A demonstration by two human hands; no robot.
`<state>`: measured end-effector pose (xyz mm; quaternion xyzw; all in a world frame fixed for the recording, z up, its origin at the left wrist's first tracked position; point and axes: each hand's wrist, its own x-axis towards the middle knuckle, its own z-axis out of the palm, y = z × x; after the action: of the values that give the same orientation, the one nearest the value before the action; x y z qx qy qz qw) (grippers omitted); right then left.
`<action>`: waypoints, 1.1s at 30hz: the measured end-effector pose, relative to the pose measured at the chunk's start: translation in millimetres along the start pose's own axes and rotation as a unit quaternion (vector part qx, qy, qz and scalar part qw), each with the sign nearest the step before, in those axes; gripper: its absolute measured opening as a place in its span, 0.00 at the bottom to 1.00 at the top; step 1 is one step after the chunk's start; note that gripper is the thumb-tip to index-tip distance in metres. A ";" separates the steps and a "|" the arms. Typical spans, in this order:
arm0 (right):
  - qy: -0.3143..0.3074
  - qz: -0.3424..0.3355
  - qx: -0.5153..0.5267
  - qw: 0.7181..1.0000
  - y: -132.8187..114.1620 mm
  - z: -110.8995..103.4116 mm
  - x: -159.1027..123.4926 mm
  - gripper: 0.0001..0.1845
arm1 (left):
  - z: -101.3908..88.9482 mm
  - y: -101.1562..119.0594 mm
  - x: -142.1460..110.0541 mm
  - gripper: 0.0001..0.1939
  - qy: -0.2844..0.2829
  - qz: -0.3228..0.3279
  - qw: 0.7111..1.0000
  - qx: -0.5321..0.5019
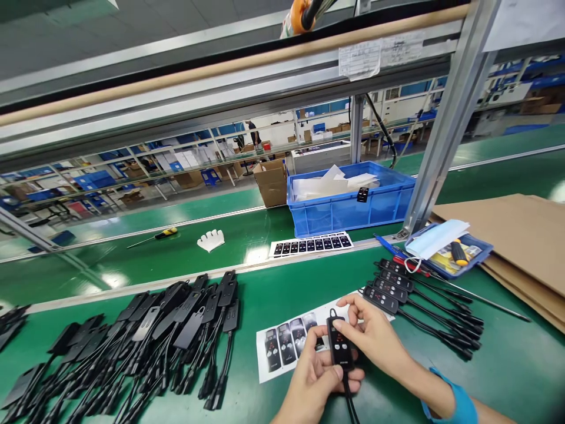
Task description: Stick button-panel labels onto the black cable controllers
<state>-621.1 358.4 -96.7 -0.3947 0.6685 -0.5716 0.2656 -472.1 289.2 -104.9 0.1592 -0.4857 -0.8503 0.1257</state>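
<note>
A small black controller with cables [341, 347] is held upright between both hands near the front of the green bench. My left hand [311, 377] closes around its lower body, thumb on the front edge. With thumb and fingers, my right hand [371, 333] grips its upper end, by the hanging loop. The controller's face carries red marks and two pale buttons. Beneath the hands lies a white label sheet [268, 375] with printed black controller labels, partly covered. Right of my right hand, several labelled controllers [391, 290] lie in a row, cables pointing right.
Many black controllers with cables [176, 318] are piled at left. Behind stand a blue bin [348, 209] with paper sheets and a strip of labels [311, 245]. A screwdriver [165, 233], white glove [210, 240], small tray [468, 259] and cardboard [521, 235] lie around. A metal post [450, 123] rises at right.
</note>
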 end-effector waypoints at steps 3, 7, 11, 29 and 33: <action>-0.035 -0.007 -0.013 0.999 2.2 1.7 -0.2 0.14 | -1.6 3.7 1.8 0.18 0.007 -0.021 0.999 -0.039; -0.096 0.000 -0.001 0.995 1.0 7.9 -6.8 0.30 | -1.0 8.7 4.2 0.12 0.045 -0.017 0.997 -0.057; -0.165 0.031 0.069 0.983 -1.5 9.7 -12.1 0.53 | 0.0 9.6 5.6 0.11 0.081 0.006 0.993 -0.082; -0.130 -0.135 -0.240 0.952 -1.2 1.2 -10.2 0.39 | 0.7 -1.0 10.1 0.33 0.107 0.001 0.994 -0.013; -0.089 -0.136 -0.432 0.887 0.2 -19.6 0.3 0.33 | -4.6 -3.1 5.2 0.23 0.094 0.077 0.944 0.307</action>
<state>-637.1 369.1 -92.9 -0.6066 0.7627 -0.2194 0.0466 -475.2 285.2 -110.5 0.2315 -0.7196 -0.6292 0.1807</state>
